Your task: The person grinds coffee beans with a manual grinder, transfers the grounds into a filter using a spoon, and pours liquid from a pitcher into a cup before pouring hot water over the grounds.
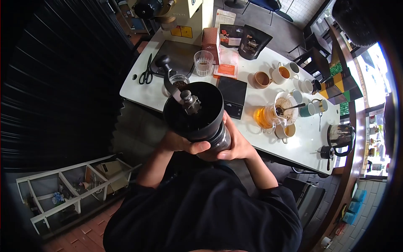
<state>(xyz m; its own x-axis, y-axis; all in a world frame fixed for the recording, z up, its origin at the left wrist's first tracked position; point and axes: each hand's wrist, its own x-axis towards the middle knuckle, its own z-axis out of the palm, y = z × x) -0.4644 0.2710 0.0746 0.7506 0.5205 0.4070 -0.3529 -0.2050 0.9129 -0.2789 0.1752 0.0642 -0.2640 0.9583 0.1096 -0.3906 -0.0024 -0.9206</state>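
Note:
A black manual coffee grinder (209, 111) with a wide open hopper and a clear lower jar is held up in front of my chest. My left hand (180, 143) wraps around its lower body from the left, thumb across the front. From the right, my right hand (236, 142) grips the clear jar. The grinder's metal crank arm (173, 87) and black knob (163, 61) point toward the far left. Behind the hopper, partly hidden, stands a glass container of dark coffee (180, 80). A flat black scale (232, 95) lies on the table just beyond the grinder.
On the white table (260, 140) are scissors (146, 75), a drinking glass (203, 64), black coffee bags (253, 43), a glass carafe of amber liquid (263, 117), a filter dripper (286, 107), several cups (262, 80) and a kettle (341, 135). A white shelf frame (69, 187) stands lower left.

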